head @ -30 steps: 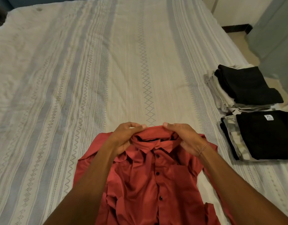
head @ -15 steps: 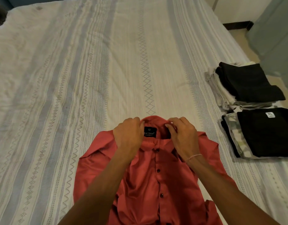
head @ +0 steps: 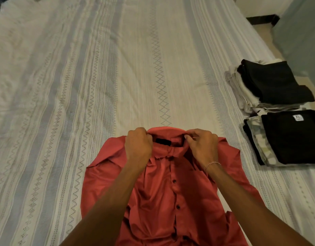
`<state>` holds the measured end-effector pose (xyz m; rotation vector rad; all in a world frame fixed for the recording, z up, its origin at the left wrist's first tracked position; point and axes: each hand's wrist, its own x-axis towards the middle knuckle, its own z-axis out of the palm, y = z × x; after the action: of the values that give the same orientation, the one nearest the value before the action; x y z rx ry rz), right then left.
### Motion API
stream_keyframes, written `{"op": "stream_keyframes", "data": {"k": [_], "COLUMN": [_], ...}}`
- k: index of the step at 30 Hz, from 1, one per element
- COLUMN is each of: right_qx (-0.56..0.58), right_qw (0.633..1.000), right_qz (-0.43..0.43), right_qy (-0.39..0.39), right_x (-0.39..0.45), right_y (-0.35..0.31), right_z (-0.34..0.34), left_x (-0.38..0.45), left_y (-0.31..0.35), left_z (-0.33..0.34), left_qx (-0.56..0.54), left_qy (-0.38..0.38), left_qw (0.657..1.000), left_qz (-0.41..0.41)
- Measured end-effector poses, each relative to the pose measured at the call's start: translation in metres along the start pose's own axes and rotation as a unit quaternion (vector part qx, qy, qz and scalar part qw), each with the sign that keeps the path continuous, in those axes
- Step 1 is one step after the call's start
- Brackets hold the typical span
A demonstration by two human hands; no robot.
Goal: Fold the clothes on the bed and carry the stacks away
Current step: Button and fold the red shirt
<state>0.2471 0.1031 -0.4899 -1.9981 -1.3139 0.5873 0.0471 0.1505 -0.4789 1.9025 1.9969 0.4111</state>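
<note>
Left hand (head: 139, 144) and right hand (head: 202, 145) pinching red shirt (head: 158, 189) collar, bed (head: 82, 77), 2 folded stacks (head: 277, 110)

Both hands (head: 139, 144) (head: 202, 146) shifted outward along red shirt (head: 163, 192) collar, spreading it.

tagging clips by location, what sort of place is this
Most likely a bedroom in a home: a wide bed under a striped bedspread, folded clothes stacks at its right edge, and a red shirt laid out for folding.

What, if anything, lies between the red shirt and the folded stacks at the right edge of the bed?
Nothing visible does. Both hands, left hand and right hand, grip the red shirt at its collar. Only bare bedspread separates it from the near stack and far stack.
</note>
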Motion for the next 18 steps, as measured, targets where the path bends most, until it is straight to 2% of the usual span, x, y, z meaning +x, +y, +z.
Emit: {"op": "stream_keyframes", "data": {"k": [2, 5, 7, 10, 12, 14, 15, 16, 17, 18], "right_qx": [-0.038, -0.071, -0.010, 0.111, 0.145, 0.165, 0.146, 0.095, 0.033, -0.021], "right_qw": [0.998, 0.983, 0.981, 0.972, 0.965, 0.961, 0.969, 0.982, 0.992, 0.996], "right_qz": [0.059, 0.161, 0.169, 0.198, 0.208, 0.199, 0.167, 0.115, 0.064, 0.017], "right_qy": [0.002, -0.055, -0.092, -0.062, -0.062, -0.098, -0.112, -0.112, -0.099, -0.084], "right_x": [-0.003, -0.010, -0.008, 0.000, 0.001, -0.002, -0.002, 0.001, 0.005, 0.011], "right_y": [0.005, 0.012, 0.011, 0.007, 0.006, 0.004, 0.004, 0.008, 0.012, 0.019], "right_z": [0.009, 0.024, 0.033, 0.043, 0.045, 0.040, 0.035, 0.028, 0.021, 0.015], "left_x": [-0.007, -0.015, -0.012, -0.005, -0.001, 0.006, 0.009, 0.014, 0.018, 0.021], "left_y": [0.004, -0.004, -0.012, -0.001, 0.008, 0.010, 0.010, 0.004, -0.003, -0.010], "left_z": [0.005, 0.027, 0.040, 0.035, 0.028, 0.023, 0.020, 0.022, 0.024, 0.024], "left_qx": [0.002, -0.052, -0.094, -0.140, -0.197, -0.283, -0.314, -0.317, -0.285, -0.231], "left_qy": [-0.004, -0.078, -0.117, -0.124, -0.140, -0.170, -0.198, -0.215, -0.209, -0.169], "left_qw": [0.998, 0.981, 0.969, 0.960, 0.951, 0.921, 0.903, 0.899, 0.918, 0.949], "left_qz": [-0.061, -0.167, -0.197, -0.206, -0.195, -0.204, -0.215, -0.211, -0.181, -0.133]}}
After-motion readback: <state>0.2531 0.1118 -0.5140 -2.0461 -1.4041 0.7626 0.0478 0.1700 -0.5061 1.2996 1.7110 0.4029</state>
